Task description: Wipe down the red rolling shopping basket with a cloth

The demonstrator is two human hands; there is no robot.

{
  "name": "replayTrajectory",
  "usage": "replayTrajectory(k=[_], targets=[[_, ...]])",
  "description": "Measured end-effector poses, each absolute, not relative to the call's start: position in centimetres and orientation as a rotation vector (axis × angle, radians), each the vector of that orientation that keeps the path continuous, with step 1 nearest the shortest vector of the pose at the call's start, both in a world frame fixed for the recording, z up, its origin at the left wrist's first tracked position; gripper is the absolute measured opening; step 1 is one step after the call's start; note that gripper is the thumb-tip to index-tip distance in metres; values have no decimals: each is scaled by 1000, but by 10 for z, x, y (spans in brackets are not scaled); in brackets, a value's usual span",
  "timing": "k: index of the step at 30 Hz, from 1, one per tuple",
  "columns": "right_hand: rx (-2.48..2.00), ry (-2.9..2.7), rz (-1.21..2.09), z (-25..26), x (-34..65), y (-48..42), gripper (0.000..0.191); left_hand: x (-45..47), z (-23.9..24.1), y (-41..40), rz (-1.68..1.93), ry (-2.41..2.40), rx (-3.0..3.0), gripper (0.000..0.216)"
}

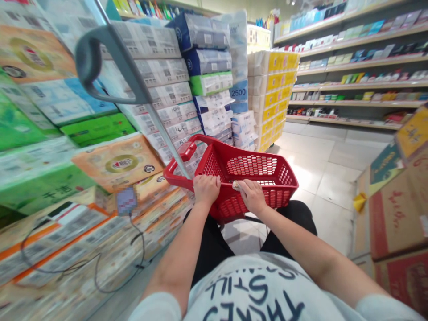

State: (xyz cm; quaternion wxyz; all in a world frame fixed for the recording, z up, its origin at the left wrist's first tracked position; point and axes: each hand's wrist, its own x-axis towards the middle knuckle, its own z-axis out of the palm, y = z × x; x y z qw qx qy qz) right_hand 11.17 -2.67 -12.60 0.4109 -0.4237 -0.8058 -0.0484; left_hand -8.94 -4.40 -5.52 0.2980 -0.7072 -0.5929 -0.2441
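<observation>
A red plastic shopping basket (245,151) with perforated sides stands in front of my knees, a long grey pull handle (143,91) rising from its left end. My left hand (206,189) is closed over the near rim, close to the foot of the handle. Farther right on that rim, my right hand (251,195) has its fingers closed on a small crumpled pale wad (236,185), cloth or tissue, pressed against the red plastic. The visible inside of the basket shows no goods.
Stacked tissue packs (117,162) rise on the left, with a cable (142,249) lying over them. Behind the basket stand more paper packs (163,80) and yellow packs (279,93). Shelves (361,62) line the back right. Cardboard boxes (397,214) flank the tiled floor (329,187).
</observation>
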Motion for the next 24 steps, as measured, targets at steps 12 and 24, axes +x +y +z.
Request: replayTrajectory(k=[12, 24], targets=[[-989, -2059, -207, -140, 121, -34, 42, -89, -55, -44, -582, -1540, -1837, 38], [-925, -2090, -207, -138, 125, -31, 44, -88, -53, -43, -581, -1540, -1824, 39]])
